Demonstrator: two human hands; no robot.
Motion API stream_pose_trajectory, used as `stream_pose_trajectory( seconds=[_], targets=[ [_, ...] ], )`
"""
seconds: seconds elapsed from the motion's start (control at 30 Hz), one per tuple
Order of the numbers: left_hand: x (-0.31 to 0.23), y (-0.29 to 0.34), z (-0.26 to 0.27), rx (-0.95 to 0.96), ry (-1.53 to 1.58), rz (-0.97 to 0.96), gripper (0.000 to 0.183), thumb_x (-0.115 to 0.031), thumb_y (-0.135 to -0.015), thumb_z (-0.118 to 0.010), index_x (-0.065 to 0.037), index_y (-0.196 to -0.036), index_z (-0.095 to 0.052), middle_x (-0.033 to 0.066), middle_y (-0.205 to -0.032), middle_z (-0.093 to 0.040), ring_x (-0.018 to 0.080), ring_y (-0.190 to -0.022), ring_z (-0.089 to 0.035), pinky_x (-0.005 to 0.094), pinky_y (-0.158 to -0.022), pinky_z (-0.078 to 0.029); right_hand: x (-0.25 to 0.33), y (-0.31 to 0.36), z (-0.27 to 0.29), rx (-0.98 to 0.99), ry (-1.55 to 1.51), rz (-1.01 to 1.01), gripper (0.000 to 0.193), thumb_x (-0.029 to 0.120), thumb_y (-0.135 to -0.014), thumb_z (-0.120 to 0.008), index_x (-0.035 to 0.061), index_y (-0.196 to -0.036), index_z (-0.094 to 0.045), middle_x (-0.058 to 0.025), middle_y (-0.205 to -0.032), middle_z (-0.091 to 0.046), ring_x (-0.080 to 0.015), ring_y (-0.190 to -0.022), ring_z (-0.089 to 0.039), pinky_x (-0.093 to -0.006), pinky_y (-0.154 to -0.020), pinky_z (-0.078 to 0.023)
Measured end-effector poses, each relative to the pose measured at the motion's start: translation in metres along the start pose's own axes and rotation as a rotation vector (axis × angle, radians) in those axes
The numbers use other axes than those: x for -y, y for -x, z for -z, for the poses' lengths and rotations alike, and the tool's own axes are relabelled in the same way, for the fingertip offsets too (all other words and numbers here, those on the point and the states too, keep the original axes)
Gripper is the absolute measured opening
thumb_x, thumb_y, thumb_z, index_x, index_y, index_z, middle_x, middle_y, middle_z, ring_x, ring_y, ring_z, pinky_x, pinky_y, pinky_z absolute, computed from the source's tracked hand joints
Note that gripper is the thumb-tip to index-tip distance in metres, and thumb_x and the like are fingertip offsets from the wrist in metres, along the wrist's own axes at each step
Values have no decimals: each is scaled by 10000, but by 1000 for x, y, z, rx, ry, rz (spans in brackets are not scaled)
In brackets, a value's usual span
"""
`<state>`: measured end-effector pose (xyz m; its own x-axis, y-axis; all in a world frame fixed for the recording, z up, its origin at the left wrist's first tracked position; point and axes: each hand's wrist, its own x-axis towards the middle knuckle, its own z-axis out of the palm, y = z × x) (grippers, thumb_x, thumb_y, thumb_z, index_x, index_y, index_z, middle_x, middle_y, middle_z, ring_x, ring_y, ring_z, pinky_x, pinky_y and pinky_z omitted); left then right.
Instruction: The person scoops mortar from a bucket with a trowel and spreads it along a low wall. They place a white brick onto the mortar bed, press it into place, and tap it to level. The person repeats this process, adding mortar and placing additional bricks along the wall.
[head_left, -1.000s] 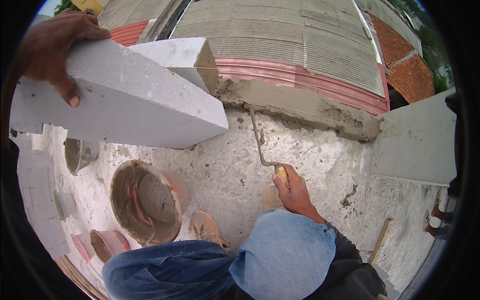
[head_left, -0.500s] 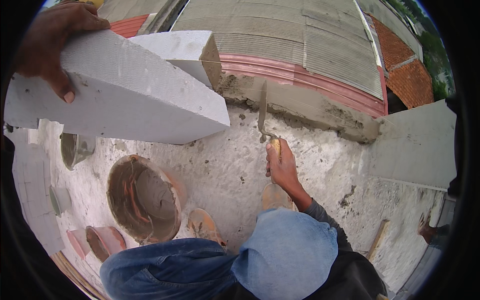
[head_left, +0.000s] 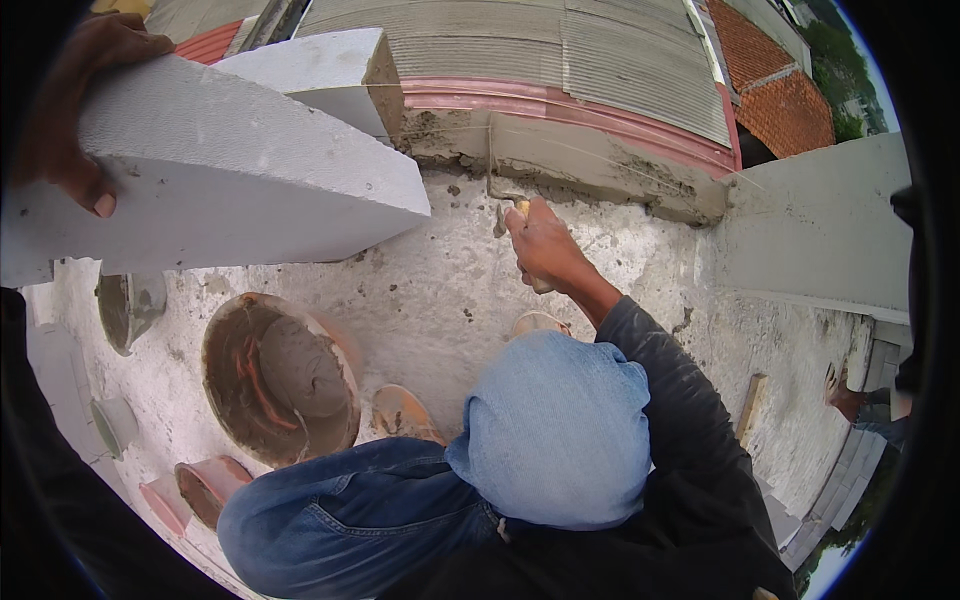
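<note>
My left hand [head_left: 85, 110] grips the back end of a large white lightweight block [head_left: 250, 190], its thumb on the near face. The block is tilted, its corner pointing right over the floor. Behind it another white block [head_left: 335, 75] sits at the left end of a low mortar-covered course [head_left: 600, 160]. My right hand [head_left: 548, 250] is closed round the wooden handle of a trowel [head_left: 490, 165]. The trowel's blade stands edge-on against the near side of that course, smeared with mortar.
A big bucket of grey mortar [head_left: 345, 400] stands left of my feet, with smaller buckets [head_left: 215, 478] around it. A string line [head_left: 560, 100] runs along the course. A grey wall [head_left: 810, 220] closes the right. Another person's leg [head_left: 855, 402] shows at far right.
My right hand has moved along the course to the left, the trowel blade still against it. The view has shifted, and more of my right sleeve shows. The left hand still grips the block.
</note>
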<state>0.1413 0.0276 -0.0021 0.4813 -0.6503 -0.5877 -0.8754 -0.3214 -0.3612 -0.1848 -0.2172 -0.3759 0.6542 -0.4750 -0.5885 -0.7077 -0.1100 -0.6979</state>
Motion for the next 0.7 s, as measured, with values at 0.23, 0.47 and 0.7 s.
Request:
stream_pose_trajectory(
  seconds=[0.23,0.47,0.7],
  targets=[
    [17,3,-16,23,0,84,1507,-699,-359,-996,18,-1559,-432,256,-1381,-544,394,-1354,-532,497,-1206,-403,-3,1,-10,-38,3,-67,425,398,-1115,-495,-23,-1166,-519,-67,-776,-558,-171,-567,-573,-377,-461,-516],
    [4,22,-30,-286,-9,-94,1469,-490,-305,-1071,1,-1548,-460,245,-1420,-547,395,-1401,-514,507,-1239,-375,-15,2,-25,-82,-85,-127,382,366,-1095,-506,-14,-1110,-544,-57,-759,-548,-169,-589,-578,-377,-477,-528],
    [0,30,-28,-210,41,-74,1512,-369,-212,-1087,4,-1541,-470,209,-1433,-560,383,-1415,-505,484,-1292,-304,-39,1,-27,1,-71,-52,496,406,-1088,-543,-86,-1153,-540,-248,-850,-683,-340,-602,-699,-473,-525,-559]
  ],
)
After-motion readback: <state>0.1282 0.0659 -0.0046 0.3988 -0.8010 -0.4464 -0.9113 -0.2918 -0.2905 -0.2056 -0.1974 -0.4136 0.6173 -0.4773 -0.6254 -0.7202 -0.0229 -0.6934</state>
